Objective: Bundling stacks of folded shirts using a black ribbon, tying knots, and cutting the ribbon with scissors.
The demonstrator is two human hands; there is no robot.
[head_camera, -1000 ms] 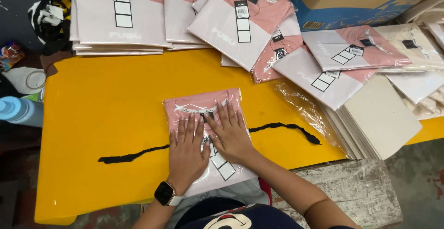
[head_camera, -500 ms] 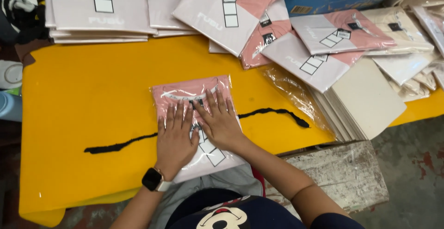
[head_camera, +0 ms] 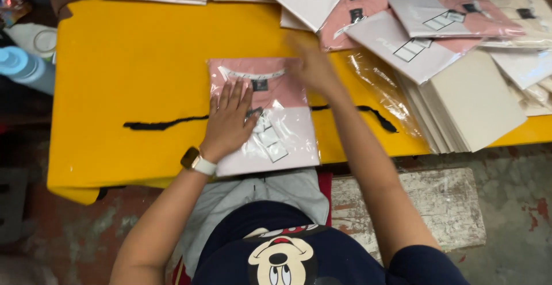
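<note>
Lying lengthwise, packaged shirt (head_camera: pixel 264 112), collar away.

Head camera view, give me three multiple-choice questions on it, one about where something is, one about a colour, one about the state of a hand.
1. Where does the bagged pink and white garment lie?
A. on the floor
B. on the yellow table, near its front edge
C. on top of the cream card stack

2. What colour is the strap running across the table under the garment?
A. black
B. red
C. white

3. What is the left hand doing?
A. gripping a bottle
B. hanging off the table
C. pressing flat on the garment, fingers spread

Key: 1 B, the bag rests on the bare yellow top. 2 A, the strap shows black on both sides. 3 C, the palm lies open on the bag, while the right hand is blurred at its top corner.
</note>
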